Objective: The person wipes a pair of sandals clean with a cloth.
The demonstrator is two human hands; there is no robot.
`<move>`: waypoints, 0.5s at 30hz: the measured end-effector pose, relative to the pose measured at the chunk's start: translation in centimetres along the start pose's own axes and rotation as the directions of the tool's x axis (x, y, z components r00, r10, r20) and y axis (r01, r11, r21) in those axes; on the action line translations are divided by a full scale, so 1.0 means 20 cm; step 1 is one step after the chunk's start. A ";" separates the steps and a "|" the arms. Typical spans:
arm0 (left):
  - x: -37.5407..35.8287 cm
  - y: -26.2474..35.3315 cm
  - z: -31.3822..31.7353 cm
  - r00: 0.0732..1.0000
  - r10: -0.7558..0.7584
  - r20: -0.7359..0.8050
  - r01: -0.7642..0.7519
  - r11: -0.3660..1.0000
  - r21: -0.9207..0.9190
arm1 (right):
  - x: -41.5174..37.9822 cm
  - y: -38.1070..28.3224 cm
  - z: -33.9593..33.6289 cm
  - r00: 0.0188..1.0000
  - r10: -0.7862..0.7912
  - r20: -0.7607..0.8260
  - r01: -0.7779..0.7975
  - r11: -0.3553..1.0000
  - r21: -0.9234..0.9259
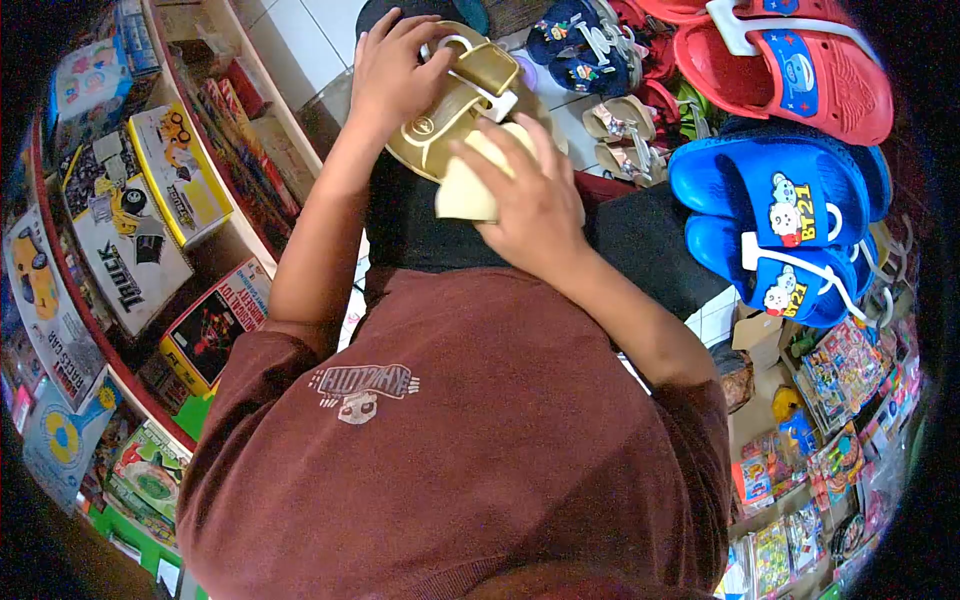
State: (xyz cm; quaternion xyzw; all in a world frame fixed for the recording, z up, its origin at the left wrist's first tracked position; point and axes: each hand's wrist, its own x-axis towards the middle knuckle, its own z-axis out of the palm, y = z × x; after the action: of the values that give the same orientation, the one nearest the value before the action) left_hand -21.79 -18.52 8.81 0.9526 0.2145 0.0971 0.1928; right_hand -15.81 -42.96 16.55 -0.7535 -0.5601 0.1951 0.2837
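A pair of gold slide sandals, joined by a white plastic hanger, lies over my dark-clothed lap. My left hand grips the upper end of the pair, with its thumb close to the hanger. In my right hand is a pale yellow cloth, held against the lower part of the sandals. The fingers of that hand bend over the cloth and hide some of it and of the sandal beneath.
Blue slippers and red clogs hang at the right. Small children's sandals sit behind. Boxed toys fill a shelf at the left. Packaged toys crowd the lower right.
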 end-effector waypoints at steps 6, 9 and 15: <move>-0.06 -0.05 0.00 0.998 0.063 -0.009 -0.063 0.998 0.010 | 0.00 0.00 -0.06 0.976 -0.193 0.105 0.186 0.980 0.074; -0.05 -0.02 0.00 0.999 -0.025 -0.025 0.024 0.999 -0.047 | -0.12 0.10 -0.14 0.967 -0.196 0.164 0.180 0.978 0.107; 0.01 -0.06 0.03 0.999 -0.007 0.032 0.009 0.999 -0.043 | -0.06 0.10 -0.10 0.995 0.006 0.096 -0.016 0.995 0.100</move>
State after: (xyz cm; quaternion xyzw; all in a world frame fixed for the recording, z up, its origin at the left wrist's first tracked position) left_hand -21.89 -17.61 7.77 0.9488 0.2131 0.0857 0.2168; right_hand -13.58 -45.01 16.78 -0.7310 -0.5583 0.2604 0.2934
